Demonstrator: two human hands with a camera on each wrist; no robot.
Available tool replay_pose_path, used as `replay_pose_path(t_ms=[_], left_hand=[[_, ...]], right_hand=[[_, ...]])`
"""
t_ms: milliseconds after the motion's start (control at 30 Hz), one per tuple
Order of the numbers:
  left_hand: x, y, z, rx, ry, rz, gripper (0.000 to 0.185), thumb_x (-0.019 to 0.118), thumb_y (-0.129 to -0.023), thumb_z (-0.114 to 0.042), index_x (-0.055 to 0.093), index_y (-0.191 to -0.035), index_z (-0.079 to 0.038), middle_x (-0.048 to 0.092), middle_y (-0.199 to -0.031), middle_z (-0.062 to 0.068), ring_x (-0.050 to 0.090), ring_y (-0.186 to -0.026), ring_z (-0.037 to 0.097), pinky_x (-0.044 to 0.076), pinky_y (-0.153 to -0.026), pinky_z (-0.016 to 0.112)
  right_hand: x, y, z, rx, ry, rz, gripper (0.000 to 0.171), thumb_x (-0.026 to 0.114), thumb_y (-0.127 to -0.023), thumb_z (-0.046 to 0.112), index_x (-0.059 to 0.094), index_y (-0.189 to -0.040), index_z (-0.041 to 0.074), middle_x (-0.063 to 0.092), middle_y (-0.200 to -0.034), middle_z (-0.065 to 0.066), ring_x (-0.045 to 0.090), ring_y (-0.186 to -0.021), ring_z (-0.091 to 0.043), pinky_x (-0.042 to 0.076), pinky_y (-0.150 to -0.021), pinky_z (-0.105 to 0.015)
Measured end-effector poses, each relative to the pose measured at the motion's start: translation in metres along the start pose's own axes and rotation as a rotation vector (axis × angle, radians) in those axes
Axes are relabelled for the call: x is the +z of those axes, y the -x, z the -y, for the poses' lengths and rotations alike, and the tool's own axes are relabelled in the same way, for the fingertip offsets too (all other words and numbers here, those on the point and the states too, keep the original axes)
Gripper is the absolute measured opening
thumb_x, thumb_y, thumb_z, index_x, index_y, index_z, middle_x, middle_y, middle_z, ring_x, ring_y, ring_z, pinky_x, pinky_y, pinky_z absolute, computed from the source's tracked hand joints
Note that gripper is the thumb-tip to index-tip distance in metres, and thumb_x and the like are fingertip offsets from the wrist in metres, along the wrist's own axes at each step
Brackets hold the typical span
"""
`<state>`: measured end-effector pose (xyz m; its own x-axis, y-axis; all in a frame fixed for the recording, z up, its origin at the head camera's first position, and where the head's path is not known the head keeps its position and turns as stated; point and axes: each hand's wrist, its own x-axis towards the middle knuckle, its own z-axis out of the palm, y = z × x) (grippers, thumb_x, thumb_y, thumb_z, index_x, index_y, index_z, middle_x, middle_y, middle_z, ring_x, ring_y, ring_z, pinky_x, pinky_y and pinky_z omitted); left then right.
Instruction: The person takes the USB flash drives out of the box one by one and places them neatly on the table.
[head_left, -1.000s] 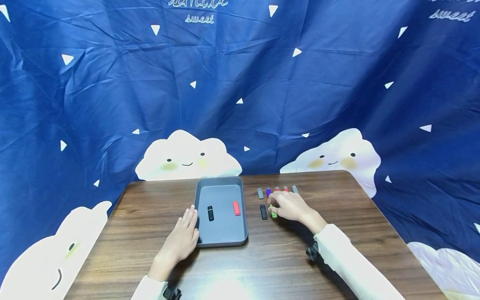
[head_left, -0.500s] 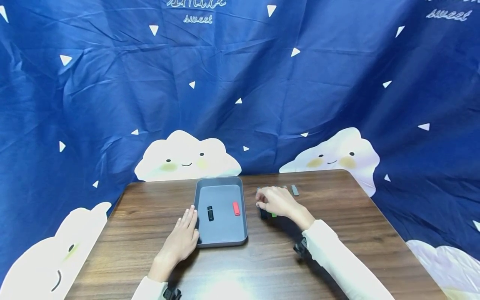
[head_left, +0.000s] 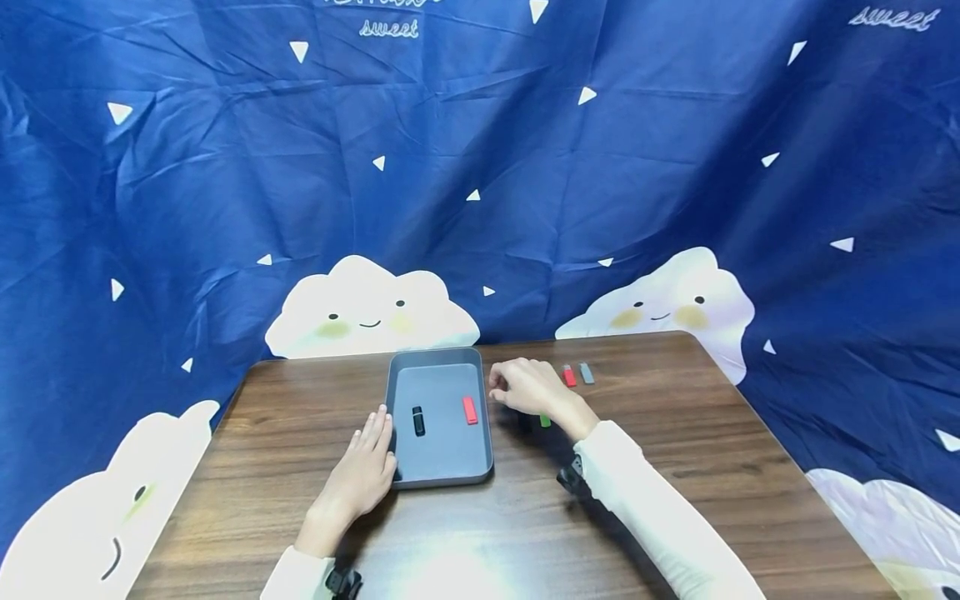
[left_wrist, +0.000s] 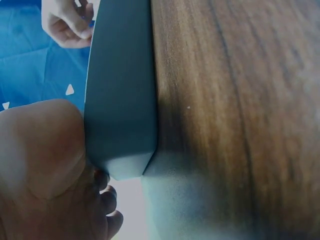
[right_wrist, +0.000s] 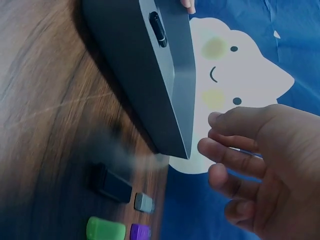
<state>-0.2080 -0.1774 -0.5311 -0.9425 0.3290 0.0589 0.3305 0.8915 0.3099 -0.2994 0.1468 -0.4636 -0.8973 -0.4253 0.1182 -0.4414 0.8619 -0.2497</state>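
My left hand (head_left: 356, 475) rests with extended fingers against the left side of a grey tray (head_left: 442, 480). A black USB stick (head_left: 418, 421) and a red USB stick (head_left: 470, 410) lie apart inside it. My right hand (head_left: 528, 385) hovers just beyond the tray's right edge, fingers loosely bent. In the right wrist view nothing shows between its thumb and fingers (right_wrist: 235, 157). Below it on the table are a black stick (right_wrist: 112, 184), a grey one (right_wrist: 144, 202), a green one (right_wrist: 106, 229) and a purple one (right_wrist: 140, 231).
Right of the hand, another red stick (head_left: 569, 377) and a grey stick (head_left: 587, 373) lie near the back of the wooden table (head_left: 675, 433). A blue cloth (head_left: 480, 167) with white clouds hangs behind the table.
My right hand has moved left from over the sticks to beside the tray, uncovering a red stick. The left hand and the two sticks in the tray stay in place.
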Motion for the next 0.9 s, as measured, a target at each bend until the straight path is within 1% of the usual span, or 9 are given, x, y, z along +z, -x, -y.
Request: replay_pose_path(t_ms=[100,200,233,333,400,600,733,900], left_hand=[[0.0,-0.001,0.001,0.003,0.0,-0.001,0.061,0.044,-0.111,-0.017,0.028,-0.163,0.011,0.019,-0.176,0.025,0.023,-0.163,0.045,0.024,-0.133,0.061],[0.001,-0.002,0.002,0.01,0.014,-0.019,0.062,0.044,-0.11,-0.017,0.029,-0.163,0.011,0.02,-0.176,0.026,0.023,-0.162,0.046,0.025,-0.132,0.062],[0.002,-0.003,0.004,0.024,0.017,-0.03,0.062,0.042,-0.11,-0.017,0.029,-0.163,0.011,0.02,-0.175,0.026,0.023,-0.162,0.046,0.025,-0.132,0.062],[0.002,-0.003,0.005,0.037,0.029,-0.055,0.062,0.043,-0.108,-0.015,0.031,-0.161,0.013,0.023,-0.174,0.028,0.026,-0.161,0.049,0.026,-0.13,0.065],[0.003,-0.003,0.005,0.042,0.03,-0.06,0.062,0.043,-0.107,-0.015,0.032,-0.161,0.014,0.024,-0.173,0.029,0.026,-0.16,0.049,0.026,-0.13,0.065],[-0.001,-0.001,0.002,0.023,0.016,-0.031,0.062,0.047,-0.109,-0.014,0.03,-0.162,0.012,0.022,-0.175,0.027,0.025,-0.162,0.046,0.026,-0.131,0.063],[-0.002,-0.001,0.001,0.015,0.02,-0.018,0.062,0.046,-0.109,-0.014,0.029,-0.163,0.011,0.021,-0.175,0.026,0.023,-0.163,0.045,0.025,-0.132,0.062],[-0.002,-0.002,0.001,0.008,0.019,-0.007,0.061,0.045,-0.11,-0.015,0.028,-0.163,0.011,0.019,-0.176,0.025,0.022,-0.163,0.045,0.023,-0.133,0.062]], right_hand=[[0.001,-0.005,0.005,0.017,0.013,0.023,0.009,0.078,-0.096,0.034,0.072,-0.094,0.028,0.068,-0.083,0.014,0.061,-0.073,-0.009,0.051,-0.064,-0.035],[0.001,-0.01,0.009,0.02,0.029,0.041,0.009,0.078,-0.095,0.033,0.072,-0.093,0.026,0.066,-0.082,0.012,0.06,-0.073,-0.011,0.051,-0.065,-0.036],[0.002,-0.012,0.011,0.017,0.039,0.047,0.01,0.078,-0.095,0.033,0.072,-0.094,0.025,0.066,-0.082,0.011,0.06,-0.073,-0.012,0.051,-0.065,-0.036],[0.003,-0.019,0.015,0.009,0.058,0.066,0.009,0.077,-0.096,0.032,0.072,-0.096,0.024,0.068,-0.085,0.01,0.061,-0.074,-0.013,0.053,-0.067,-0.037],[0.005,-0.022,0.018,0.009,0.061,0.083,0.009,0.075,-0.096,0.031,0.072,-0.098,0.023,0.069,-0.088,0.009,0.063,-0.077,-0.013,0.055,-0.069,-0.038],[0.008,-0.032,0.026,0.023,0.046,0.131,0.01,0.074,-0.097,0.03,0.074,-0.102,0.021,0.072,-0.094,0.006,0.067,-0.084,-0.017,0.058,-0.076,-0.044],[0.011,-0.039,0.027,0.04,0.052,0.159,0.011,0.075,-0.097,0.031,0.074,-0.1,0.02,0.074,-0.097,0.005,0.067,-0.086,-0.017,0.059,-0.08,-0.044],[0.013,-0.046,0.026,0.055,0.044,0.209,0.013,0.075,-0.097,0.03,0.074,-0.104,0.02,0.074,-0.103,0.004,0.068,-0.092,-0.017,0.06,-0.086,-0.044]])
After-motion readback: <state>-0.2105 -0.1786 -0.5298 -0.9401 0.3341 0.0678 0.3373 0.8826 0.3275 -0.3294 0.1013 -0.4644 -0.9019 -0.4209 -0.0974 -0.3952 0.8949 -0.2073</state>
